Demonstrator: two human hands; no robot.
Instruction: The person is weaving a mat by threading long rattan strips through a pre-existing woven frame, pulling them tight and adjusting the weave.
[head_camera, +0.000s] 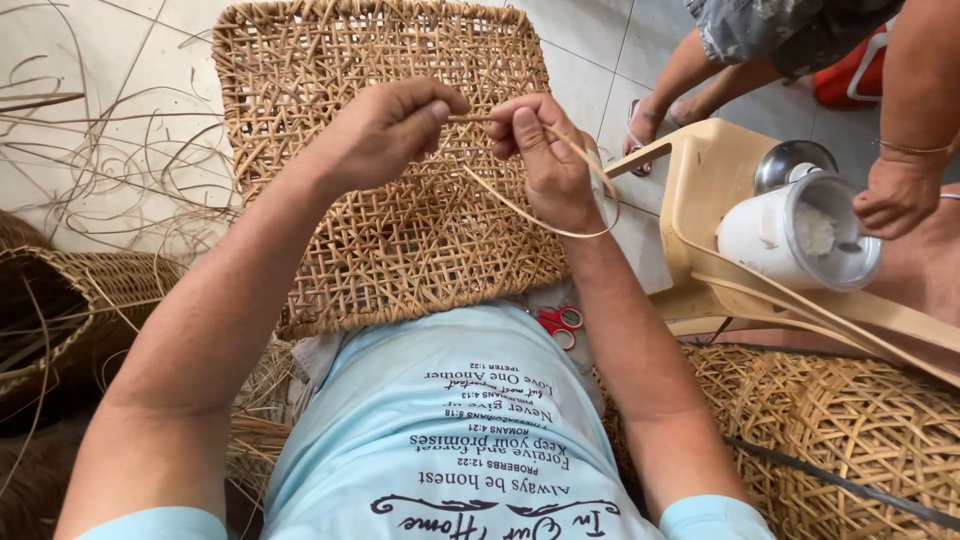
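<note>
Step in hand, as I judge it: threading a weaving strand through the open cane mesh.

My left hand (385, 130) and right hand (545, 150) meet over the woven rattan panel (400, 230), which leans on my lap and runs toward 12 o'clock onto the tiled floor (590, 50). Left grip: thumb and forefinger pinched closed on the short end of a rattan strip (530, 212). Right grip: closed on the same strip; from it the strip loops out toward 4 o'clock and curls back.

Red-handled scissors (560, 325) lie at 6 o'clock of the right hand, against my shirt. Loose rattan strands (120, 170) lie scattered at 9 o'clock. At 3 o'clock, another person's hand (897, 195) is at a white container (795, 235) on a plastic stool (715, 175).

Next move, judged: calls for keeping the strip flat and untwisted, and finding the right mesh opening.
</note>
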